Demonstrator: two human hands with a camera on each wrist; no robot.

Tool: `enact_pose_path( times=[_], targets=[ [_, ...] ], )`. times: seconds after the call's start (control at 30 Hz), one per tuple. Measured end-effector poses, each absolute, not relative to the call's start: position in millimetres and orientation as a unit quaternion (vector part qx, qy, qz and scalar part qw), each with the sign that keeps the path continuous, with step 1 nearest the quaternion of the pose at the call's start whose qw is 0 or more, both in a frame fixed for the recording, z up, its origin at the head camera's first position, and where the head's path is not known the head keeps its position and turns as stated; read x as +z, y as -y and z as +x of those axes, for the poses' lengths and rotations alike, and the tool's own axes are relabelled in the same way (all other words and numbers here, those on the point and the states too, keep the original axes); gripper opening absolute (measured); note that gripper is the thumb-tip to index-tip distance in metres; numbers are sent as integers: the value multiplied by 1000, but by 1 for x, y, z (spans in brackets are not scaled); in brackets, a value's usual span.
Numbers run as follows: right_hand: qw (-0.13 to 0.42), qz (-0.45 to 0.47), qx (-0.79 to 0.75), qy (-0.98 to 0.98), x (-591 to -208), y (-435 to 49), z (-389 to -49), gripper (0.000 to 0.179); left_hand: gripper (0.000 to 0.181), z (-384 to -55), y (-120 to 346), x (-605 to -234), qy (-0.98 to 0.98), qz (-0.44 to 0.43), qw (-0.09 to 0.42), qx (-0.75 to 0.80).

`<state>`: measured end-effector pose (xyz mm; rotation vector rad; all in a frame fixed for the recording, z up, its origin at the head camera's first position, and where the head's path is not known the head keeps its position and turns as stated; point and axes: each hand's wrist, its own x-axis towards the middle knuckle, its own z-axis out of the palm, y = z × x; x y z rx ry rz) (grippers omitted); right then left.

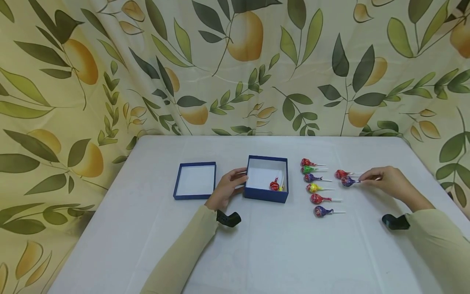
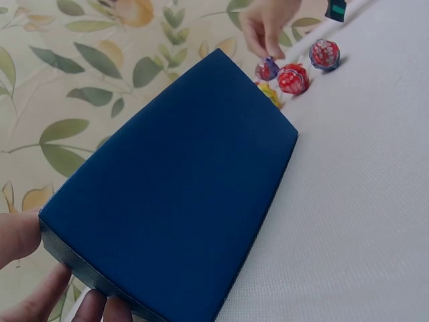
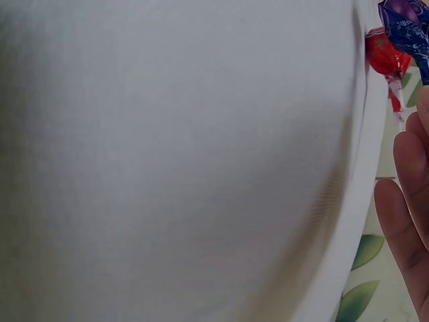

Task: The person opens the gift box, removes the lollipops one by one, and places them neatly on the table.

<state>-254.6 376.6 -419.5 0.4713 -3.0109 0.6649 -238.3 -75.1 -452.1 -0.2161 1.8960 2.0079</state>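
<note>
My left hand [image 1: 226,188] rests against the left wall of an uncovered blue box [image 1: 266,196], its thumb and fingers touching that side in the left wrist view. Inside the box, which is white within, lie a red lollipop [image 1: 274,185] and a yellow one [image 1: 281,188], partly hidden by the front wall. Farther right, my right hand [image 1: 391,183] pinches the stick of a purple-blue lollipop [image 1: 347,181] between thumb and finger. A red lollipop [image 1: 340,174] lies just behind it. The right wrist view shows only the hand's fingers [image 3: 410,194] and wrapped candy at the edge.
Left of the box lies its blue-rimmed lid [image 1: 194,197], white inside up. Between box and right hand runs a column of several lollipops, from a red one [image 1: 307,162] at the back to a purple one [image 1: 320,211] in front. A patterned curtain [image 1: 235,102] hangs behind the white table.
</note>
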Motion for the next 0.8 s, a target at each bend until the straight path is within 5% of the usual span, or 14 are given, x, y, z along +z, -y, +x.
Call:
enact_pose_path(
  times=[0.4, 0.8],
  targets=[
    [-16, 157, 219, 963, -430, -378, -260, 6, 45, -226, 76, -423, -672, -68, 199, 710],
    [-98, 124, 242, 957, -429, -379, -260, 20, 46, -225, 75, -423, -668, -70, 200, 713]
  ],
)
